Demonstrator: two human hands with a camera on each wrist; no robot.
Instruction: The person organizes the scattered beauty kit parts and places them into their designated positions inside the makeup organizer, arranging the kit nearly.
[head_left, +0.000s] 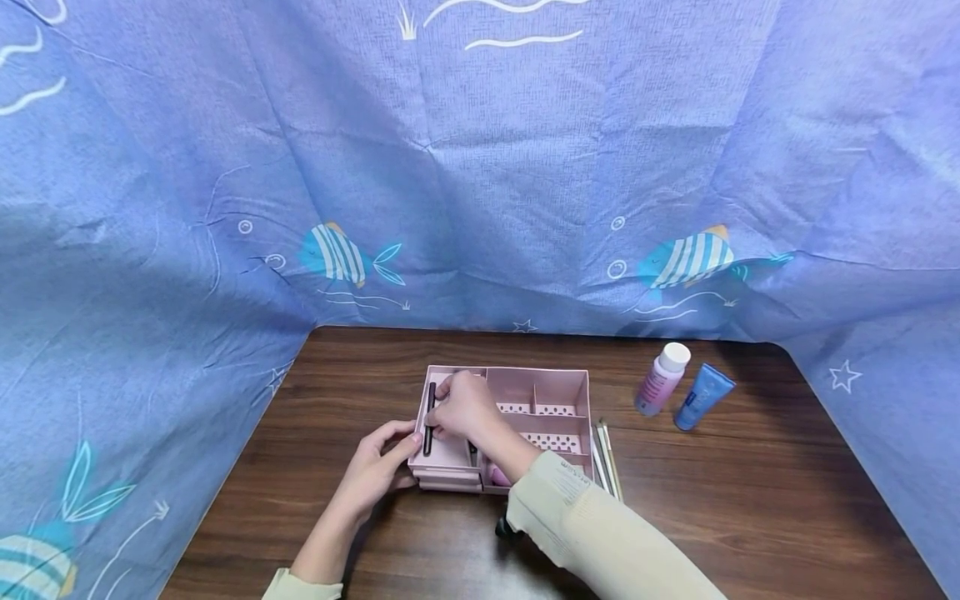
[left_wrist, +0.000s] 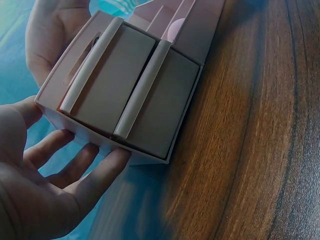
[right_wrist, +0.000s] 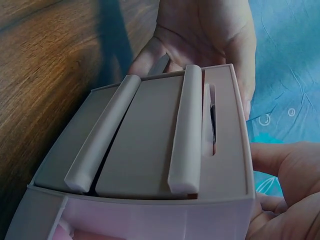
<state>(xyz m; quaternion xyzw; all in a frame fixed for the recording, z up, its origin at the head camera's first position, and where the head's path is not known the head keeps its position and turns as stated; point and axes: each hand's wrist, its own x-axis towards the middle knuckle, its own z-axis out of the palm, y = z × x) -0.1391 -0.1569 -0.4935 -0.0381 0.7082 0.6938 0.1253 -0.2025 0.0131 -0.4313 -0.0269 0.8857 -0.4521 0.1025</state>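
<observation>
A pink desk organizer [head_left: 536,377] stands on the table, with compartments on its right and two drawers [left_wrist: 107,75] in its left front. My left hand [head_left: 375,462] is at its left side, thumb on the top rim and nearly straight fingers against the wall. Over the left top tray [head_left: 450,457], my right hand [head_left: 468,406] has its fingertips on a slim black pen-like stick [head_left: 428,442] and seems to pinch it. A second dark item [head_left: 473,454] lies partly under the right wrist. Through the slot [right_wrist: 212,120] above the drawers, something dark shows.
Right of the organizer lie several slim brushes or sticks [head_left: 611,458]. Farther right are a white-capped pink bottle [head_left: 657,383] and a blue tube [head_left: 703,397]. A pink round thing [head_left: 498,476] sits in a front compartment. A black object [head_left: 504,527] is by the right sleeve.
</observation>
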